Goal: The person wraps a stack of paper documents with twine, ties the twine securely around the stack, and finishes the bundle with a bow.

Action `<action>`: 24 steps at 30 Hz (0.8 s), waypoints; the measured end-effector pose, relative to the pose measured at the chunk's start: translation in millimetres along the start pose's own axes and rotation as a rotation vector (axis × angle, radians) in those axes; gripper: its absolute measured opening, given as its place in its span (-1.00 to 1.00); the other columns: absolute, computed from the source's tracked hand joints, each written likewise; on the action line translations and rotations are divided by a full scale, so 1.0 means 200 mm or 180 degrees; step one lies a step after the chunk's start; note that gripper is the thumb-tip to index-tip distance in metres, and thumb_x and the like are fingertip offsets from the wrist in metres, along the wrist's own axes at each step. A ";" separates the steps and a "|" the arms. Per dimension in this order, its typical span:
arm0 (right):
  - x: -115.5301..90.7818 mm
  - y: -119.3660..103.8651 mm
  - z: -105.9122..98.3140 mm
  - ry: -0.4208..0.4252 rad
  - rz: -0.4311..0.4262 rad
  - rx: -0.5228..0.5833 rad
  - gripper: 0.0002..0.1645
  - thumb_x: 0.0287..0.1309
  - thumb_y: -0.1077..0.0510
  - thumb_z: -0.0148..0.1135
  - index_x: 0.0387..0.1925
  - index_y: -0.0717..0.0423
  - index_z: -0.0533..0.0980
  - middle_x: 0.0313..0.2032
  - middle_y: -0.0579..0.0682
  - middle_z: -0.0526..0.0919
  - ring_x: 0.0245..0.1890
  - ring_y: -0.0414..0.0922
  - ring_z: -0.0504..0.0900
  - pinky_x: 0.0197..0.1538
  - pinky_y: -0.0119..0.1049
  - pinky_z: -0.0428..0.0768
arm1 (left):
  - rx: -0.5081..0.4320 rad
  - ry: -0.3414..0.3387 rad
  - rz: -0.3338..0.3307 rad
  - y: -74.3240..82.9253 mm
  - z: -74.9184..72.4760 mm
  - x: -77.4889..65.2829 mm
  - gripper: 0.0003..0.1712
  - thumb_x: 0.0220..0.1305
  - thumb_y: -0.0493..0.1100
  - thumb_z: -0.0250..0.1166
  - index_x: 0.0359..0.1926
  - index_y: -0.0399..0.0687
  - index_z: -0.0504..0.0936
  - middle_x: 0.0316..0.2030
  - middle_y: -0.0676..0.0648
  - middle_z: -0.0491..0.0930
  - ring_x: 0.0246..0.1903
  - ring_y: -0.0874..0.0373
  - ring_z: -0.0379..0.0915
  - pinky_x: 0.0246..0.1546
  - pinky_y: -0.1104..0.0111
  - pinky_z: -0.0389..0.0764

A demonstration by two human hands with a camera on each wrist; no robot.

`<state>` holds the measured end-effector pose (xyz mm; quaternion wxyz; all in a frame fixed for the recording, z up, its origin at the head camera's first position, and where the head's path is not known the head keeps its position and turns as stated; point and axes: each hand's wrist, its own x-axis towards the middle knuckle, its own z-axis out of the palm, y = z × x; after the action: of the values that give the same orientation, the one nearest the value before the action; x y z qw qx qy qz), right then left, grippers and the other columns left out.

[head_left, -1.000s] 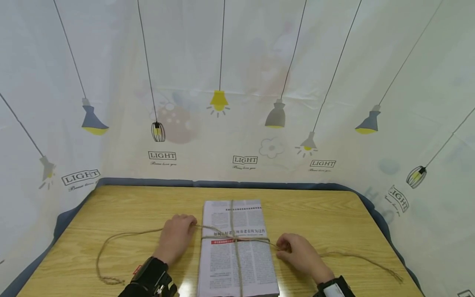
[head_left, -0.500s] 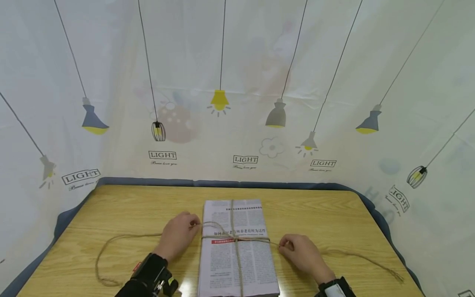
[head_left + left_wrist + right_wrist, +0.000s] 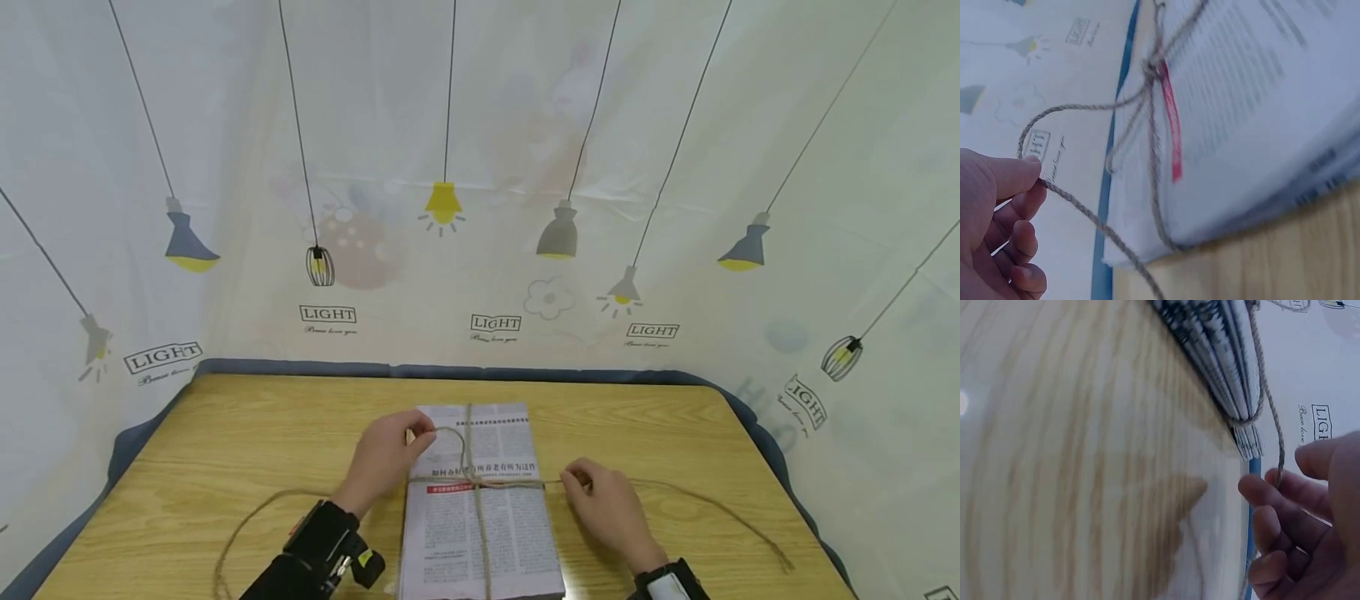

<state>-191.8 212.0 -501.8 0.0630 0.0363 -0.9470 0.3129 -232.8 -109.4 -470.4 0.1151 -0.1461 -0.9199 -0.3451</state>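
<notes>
A stack of folded newspapers (image 3: 446,533) lies at the table's front middle, bound lengthwise and crosswise by brown twine (image 3: 482,533) that meets in a knot on top. My left hand (image 3: 386,454) is over the stack's upper left edge. Between thumb and index finger it pinches one strand (image 3: 1069,107), which bends in a loose loop back to the knot. To the right of the stack, my right hand (image 3: 609,510) has the other strand (image 3: 1275,419) running in among its curled fingers. In the right wrist view, that thumb stands apart from the fingertips.
The wooden table (image 3: 300,417) has a dark blue edge (image 3: 435,372). A loose length of twine (image 3: 240,533) curves over the left side. Another tail (image 3: 720,504) trails to the right. A pale cloth (image 3: 480,275) printed with lamps hangs behind.
My left hand has moved right and up, from beside the stack to over its edge, lifting its strand into a loop. My right hand has risen slightly; the right tail's end has drawn inward.
</notes>
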 end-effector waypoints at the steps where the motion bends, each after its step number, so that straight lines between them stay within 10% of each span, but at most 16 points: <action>1: 0.00 -0.01 0.00 0.0059 0.0024 0.0043 -0.90 0.24 0.05 0.23 -0.36 -0.07 0.62 -0.48 -0.20 0.61 -0.52 -0.31 0.47 -0.38 -0.29 0.48 | -0.0041 -0.0003 0.0011 0.02 0.00 0.01 -0.96 0.22 -0.08 0.33 -0.34 0.18 0.61 -0.46 0.21 0.50 -0.55 0.24 0.28 -0.48 0.34 0.34; 14: 0.04 -0.09 0.05 0.0217 0.0477 0.0476 -0.73 0.10 0.20 0.32 -0.22 0.15 0.41 -0.40 -0.04 0.68 -0.42 -0.22 0.56 -0.35 -0.24 0.49 | -0.0278 -0.0150 0.0340 0.24 0.07 0.07 -0.95 0.28 -0.03 0.27 -0.34 0.24 0.60 -0.43 0.28 0.53 -0.58 0.27 0.26 -0.50 0.39 0.33; 24: 0.08 -0.12 0.09 0.0343 0.0811 0.0995 -0.83 0.11 0.17 0.33 -0.24 0.14 0.64 -0.33 0.02 0.71 -0.39 -0.19 0.59 -0.37 -0.28 0.52 | -0.0478 -0.0295 0.0418 0.27 0.08 0.07 -0.91 0.30 -0.02 0.25 -0.29 0.14 0.64 -0.42 0.27 0.57 -0.57 0.25 0.27 -0.51 0.40 0.30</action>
<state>-207.0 182.0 -499.2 0.0672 -0.0913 -0.8791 0.4629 -228.6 -57.8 -446.0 0.0835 -0.2301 -0.8843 -0.3976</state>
